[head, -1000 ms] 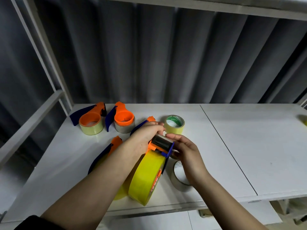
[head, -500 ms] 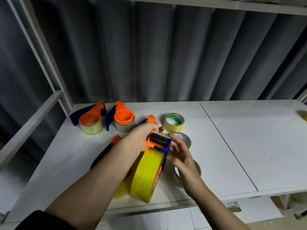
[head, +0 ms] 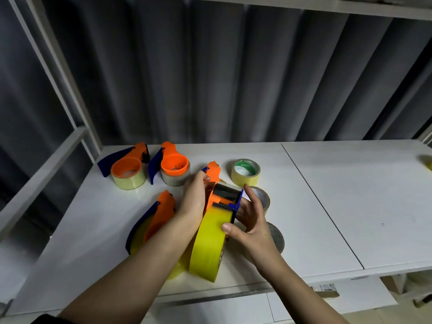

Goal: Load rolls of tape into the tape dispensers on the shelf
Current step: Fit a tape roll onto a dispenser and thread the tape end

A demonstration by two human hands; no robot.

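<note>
An orange-and-blue tape dispenser (head: pixel 223 198) stands on edge at the shelf's middle front, with a big yellow tape roll (head: pixel 209 244) seated in it. My left hand (head: pixel 195 198) grips the dispenser's orange side. My right hand (head: pixel 249 222) rests on the roll, thumb on its yellow face and fingers against the blue side. Another loaded dispenser (head: pixel 154 218) lies just left, partly under my left arm. Two more loaded dispensers (head: pixel 127 170) (head: pixel 174 168) sit at the back left.
Loose rolls lie right of my hands: a yellow one with a green core (head: pixel 245 171), a clear one (head: pixel 263 197) and a greyish one (head: pixel 275 235) half hidden by my right wrist. The white shelf (head: pixel 350 195) runs right; a white frame post (head: pixel 58 73) rises left.
My right hand slid from the dispenser's top end down to the yellow roll, its thumb now pressing on the tape face. The left hand keeps its grip on the dispenser.
</note>
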